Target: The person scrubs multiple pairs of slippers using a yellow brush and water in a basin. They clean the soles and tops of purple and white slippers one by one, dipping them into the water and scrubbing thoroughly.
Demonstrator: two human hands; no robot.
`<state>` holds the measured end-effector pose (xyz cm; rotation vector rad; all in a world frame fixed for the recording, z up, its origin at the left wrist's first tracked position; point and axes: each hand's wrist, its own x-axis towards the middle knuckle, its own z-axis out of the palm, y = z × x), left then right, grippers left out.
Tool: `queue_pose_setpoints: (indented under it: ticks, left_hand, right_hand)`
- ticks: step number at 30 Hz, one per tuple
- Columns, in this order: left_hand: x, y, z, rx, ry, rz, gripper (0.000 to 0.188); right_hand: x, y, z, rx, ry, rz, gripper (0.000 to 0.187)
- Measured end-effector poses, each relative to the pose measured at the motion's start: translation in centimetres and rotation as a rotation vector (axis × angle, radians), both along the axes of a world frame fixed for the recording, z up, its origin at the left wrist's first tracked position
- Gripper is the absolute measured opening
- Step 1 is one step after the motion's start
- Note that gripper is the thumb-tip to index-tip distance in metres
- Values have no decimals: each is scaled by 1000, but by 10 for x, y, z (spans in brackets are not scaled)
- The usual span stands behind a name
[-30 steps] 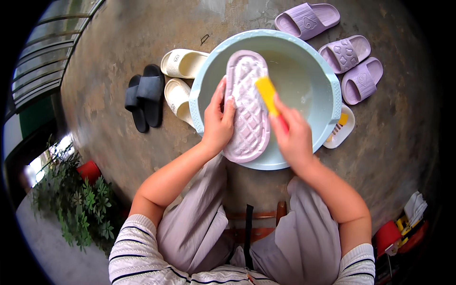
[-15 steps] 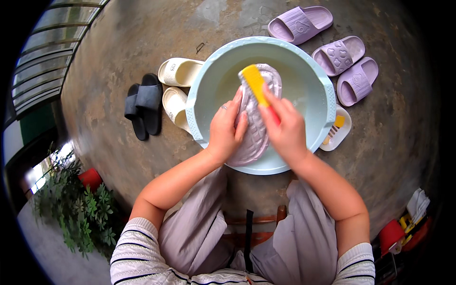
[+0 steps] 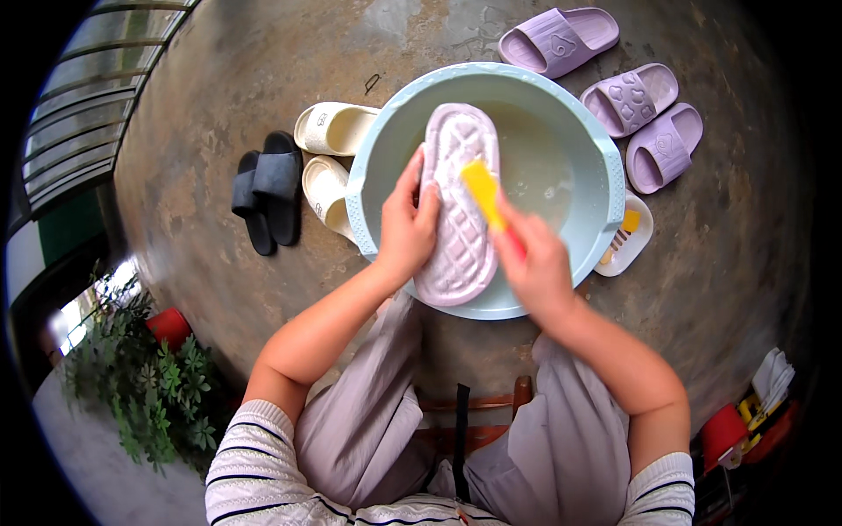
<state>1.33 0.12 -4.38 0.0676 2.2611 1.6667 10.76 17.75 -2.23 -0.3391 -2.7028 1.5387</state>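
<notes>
My left hand (image 3: 409,221) grips a pale purple slipper (image 3: 458,254) by its left edge, with the patterned sole turned up toward me. White suds lie in the grooves of the sole's upper half. In my right hand (image 3: 535,263) is a scrubbing brush (image 3: 481,195) with a yellow head and a red handle. The brush head lies over the right side of the sole; its bristles are hidden beneath it. Both hands are above a light blue basin (image 3: 360,188) that holds cloudy water (image 3: 548,167).
Cream slippers (image 3: 338,127) and dark slippers (image 3: 279,188) lie left of the basin. Purple slippers (image 3: 561,42) lie at the upper right, and a white dish (image 3: 633,250) touches the basin's right side. A leafy plant (image 3: 167,394) stands at lower left.
The slipper has turned its sole more squarely toward me and shifted slightly left. My right hand has drawn the brush down from the slipper's upper end toward its middle.
</notes>
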Motion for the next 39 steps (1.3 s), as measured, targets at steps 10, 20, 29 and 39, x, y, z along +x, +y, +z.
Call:
queue_pose_setpoints:
  ticks: [10, 20, 29, 39]
  left_hand:
    - [0, 1, -3, 92, -36, 93, 52]
    - [-5, 17, 1, 299, -434, 107, 50]
    - [24, -10, 51, -321, -28, -451, 111]
    - [4, -17, 35, -341, 295, -369, 65]
  right_hand:
    - [23, -8, 7, -62, 0, 35, 45]
    - [-20, 17, -16, -569, -148, -158, 80]
    - [-15, 6, -37, -621, -311, -488, 76]
    - [-24, 13, -14, -617, -368, -299, 49]
